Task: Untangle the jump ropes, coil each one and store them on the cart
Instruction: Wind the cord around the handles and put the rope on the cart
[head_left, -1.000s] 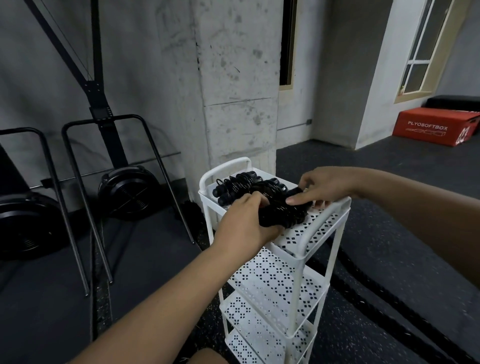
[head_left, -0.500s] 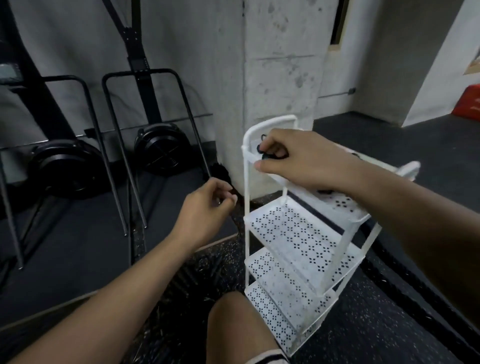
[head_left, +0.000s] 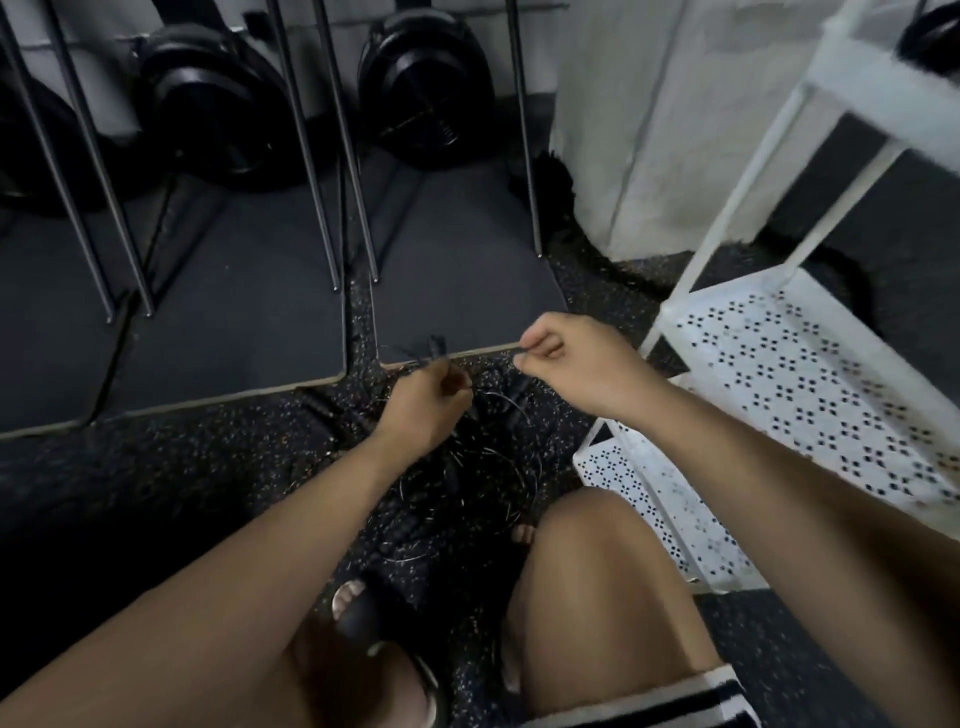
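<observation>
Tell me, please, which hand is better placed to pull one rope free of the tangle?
Probably the right hand: it seems to pinch a thin cord, off to the side of the tangle, nearer the cart. The left hand grips rope ends directly over it, anchoring.

Black sandal (head_left: 363, 616), stripe-hemmed shorts (head_left: 644, 699)

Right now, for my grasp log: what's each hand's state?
Left hand: closed, gripping strands of the tangled jump ropes.
Right hand: closed, pinching another strand of them.
</observation>
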